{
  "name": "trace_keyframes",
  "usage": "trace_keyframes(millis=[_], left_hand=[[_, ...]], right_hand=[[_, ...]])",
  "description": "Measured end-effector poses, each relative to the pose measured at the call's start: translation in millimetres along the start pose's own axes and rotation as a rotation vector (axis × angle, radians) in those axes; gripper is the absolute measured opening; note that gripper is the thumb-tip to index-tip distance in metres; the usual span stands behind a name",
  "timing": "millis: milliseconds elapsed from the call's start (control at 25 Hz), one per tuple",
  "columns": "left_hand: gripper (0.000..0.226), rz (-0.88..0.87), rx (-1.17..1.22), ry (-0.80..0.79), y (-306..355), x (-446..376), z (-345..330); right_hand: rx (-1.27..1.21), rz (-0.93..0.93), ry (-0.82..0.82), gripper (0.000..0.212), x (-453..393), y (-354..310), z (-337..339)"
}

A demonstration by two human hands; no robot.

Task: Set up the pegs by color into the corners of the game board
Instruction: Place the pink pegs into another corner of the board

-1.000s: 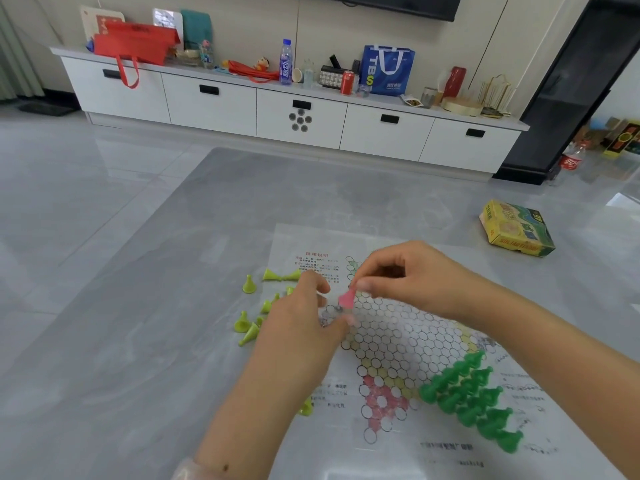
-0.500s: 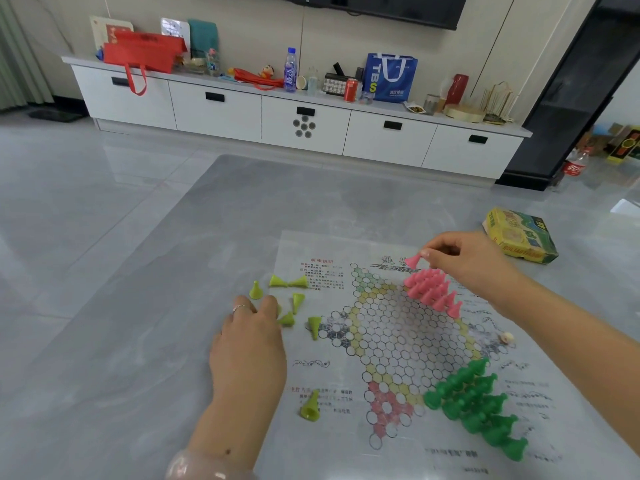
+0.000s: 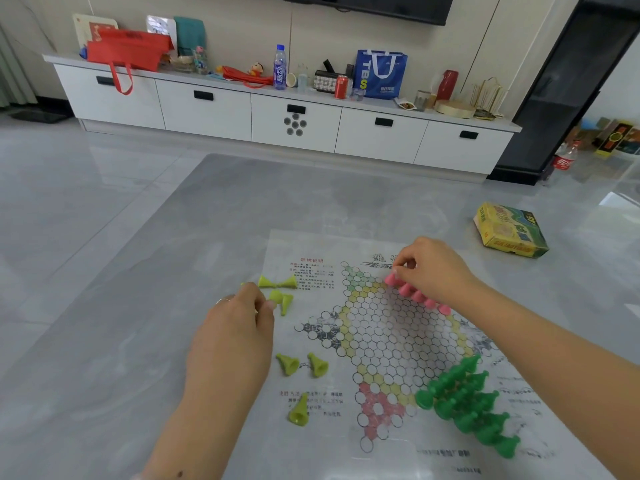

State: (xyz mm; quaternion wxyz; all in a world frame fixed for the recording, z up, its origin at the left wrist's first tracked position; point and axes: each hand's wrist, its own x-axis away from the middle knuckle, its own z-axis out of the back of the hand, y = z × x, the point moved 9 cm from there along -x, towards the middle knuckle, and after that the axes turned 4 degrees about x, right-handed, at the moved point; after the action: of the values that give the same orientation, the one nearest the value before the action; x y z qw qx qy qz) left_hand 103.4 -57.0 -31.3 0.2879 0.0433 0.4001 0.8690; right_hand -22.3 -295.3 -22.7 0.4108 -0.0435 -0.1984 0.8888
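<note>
Left forearm enters from the lower edge and runs up over the counter point(image 3: 173, 244); the left hand point(image 3: 239, 320) lies knuckles-up just off the left edge of the game board point(image 3: 381, 341). Its fingers are curled, the fingertips point(image 3: 266, 303) meeting a yellow-green peg point(image 3: 277, 296) in the loose cluster there. The palm hides the contact, so I cannot tell whether this grip is closed on the peg or only touching it.

Right forearm crosses the board's right side from the lower right. The right hand point(image 3: 433, 268) is over the upper right corner of the star, fingers bent, thumb and forefinger clenched in a pinch grip on the end pink peg point(image 3: 391, 279) of the row of pink pegs point(image 3: 419, 296) standing in that corner.

Dark green pegs point(image 3: 467, 407) stand massed in the lower right corner. Other yellow-green pegs lie on their sides: a pair tip to tip point(image 3: 277, 283) above the left hand, two point(image 3: 303, 364) on the board's left margin, one point(image 3: 298, 410) lower down.

A yellow and green box point(image 3: 509, 230) rests on the counter, well apart to the right.
</note>
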Motion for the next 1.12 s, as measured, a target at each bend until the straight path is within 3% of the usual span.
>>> trace_keyframes(millis=[840,1000,1120], left_hand=[[0.017,0.007,0.1,-0.008,7,0,4],[0.016,0.055,0.293,-0.093,11,0,-2],[0.02,0.033,0.391,-0.18,19,6,-9]], right_hand=[[0.041,0.045,-0.035,0.019,4,-6,3],[0.109,0.236,0.079,0.02,24,-42,24],[0.097,0.482,-0.044,0.028,61,-93,3]])
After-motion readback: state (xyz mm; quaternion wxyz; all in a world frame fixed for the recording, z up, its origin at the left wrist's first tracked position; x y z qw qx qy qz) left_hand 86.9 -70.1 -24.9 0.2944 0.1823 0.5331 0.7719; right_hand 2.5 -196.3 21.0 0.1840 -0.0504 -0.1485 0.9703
